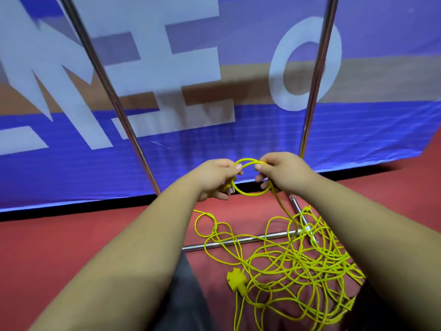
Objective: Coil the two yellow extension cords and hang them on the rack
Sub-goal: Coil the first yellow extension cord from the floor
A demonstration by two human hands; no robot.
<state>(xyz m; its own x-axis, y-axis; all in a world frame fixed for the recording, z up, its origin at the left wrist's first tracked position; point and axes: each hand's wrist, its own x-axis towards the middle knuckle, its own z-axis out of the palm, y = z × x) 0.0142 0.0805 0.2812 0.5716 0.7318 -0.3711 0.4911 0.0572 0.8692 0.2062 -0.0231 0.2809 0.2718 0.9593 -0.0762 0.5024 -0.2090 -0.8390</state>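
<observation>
Coiling barely begun: left hand (216,179) and right hand (279,172) both pinch one small first loop (253,193), the remaining cord (298,259) lies tangled on the floor over the rack (238,242) base, nothing seen hung.

One view only, head-worn, wide-angle, aimed forward and steeply down. Left hand (216,179) and right hand (279,170) sat close, near frame centre, forearms entering from the bottom edge. Yellow extension cords (236,279) filled lower right on the red floor (71,247); blue banner (334,139) crossed the upper half.
</observation>
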